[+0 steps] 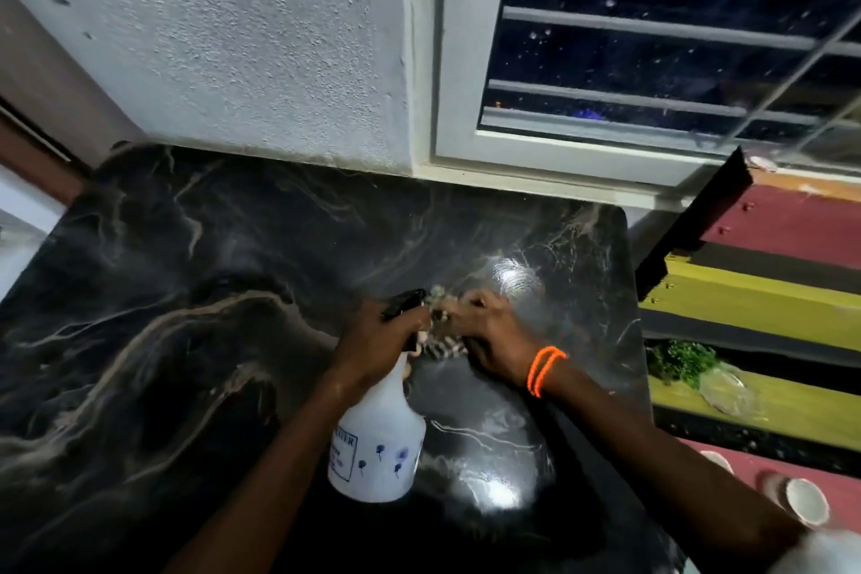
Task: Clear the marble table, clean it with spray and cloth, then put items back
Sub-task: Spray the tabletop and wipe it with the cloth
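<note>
Spray bottle (379, 447): white, translucent body w/ blue print, black trigger head, held tilted over the mid-right of the tabletop (186, 294), nozzle aimed away from me. Left hand (379, 340) clamped round the neck and trigger. Can't read the fill level through the plastic; liquid inside not visible to me.

Right hand (489, 340) closed on a bunched cloth (447, 347), striped by the look of it, right at the nozzle and touching the left hand. Blurred, so exact grip unclear. Orange band on that wrist.

Step, as I judge it: clearing done, surface bare black marble w/ tan veins; now on the spray phase, prob wetting the cloth or the marble. Next calls for squeezing the trigger, then wiping w/ cloth across the whole top.

Off to the right, on a striped bench (768, 308): green bunch in a clear bag (699, 368), and small white cups (806, 501), contents not visible.
</note>
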